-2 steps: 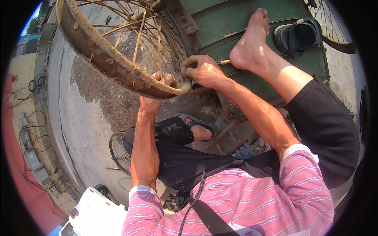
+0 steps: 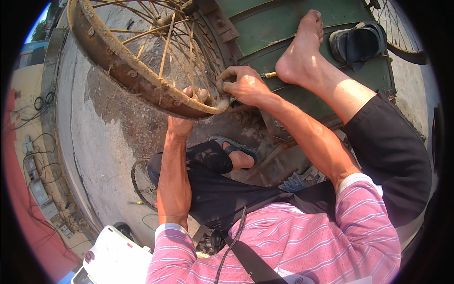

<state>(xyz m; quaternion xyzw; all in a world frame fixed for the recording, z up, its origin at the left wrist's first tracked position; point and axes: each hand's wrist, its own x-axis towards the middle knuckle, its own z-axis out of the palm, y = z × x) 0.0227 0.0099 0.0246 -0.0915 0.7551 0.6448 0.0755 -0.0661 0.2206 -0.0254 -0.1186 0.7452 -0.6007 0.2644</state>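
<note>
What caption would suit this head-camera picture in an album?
Both hands, left hand and right hand, grip a rusty spoked wheel rim beside a green cart.

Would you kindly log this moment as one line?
left hand: grips rusty wheel rim | right hand: holds tool at rim | bare foot: on green cart

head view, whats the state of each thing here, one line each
wheel rim: rusty, bare of tyre, spokes in place
left hand: gripping the rim's lower edge from below
right hand: closed on a tool with a yellow tip at the rim
bare foot: braced on the green cart
green cart: lying beside the wheel
loose sandal: off, resting on the cart
worn sandal: on the other foot
</note>
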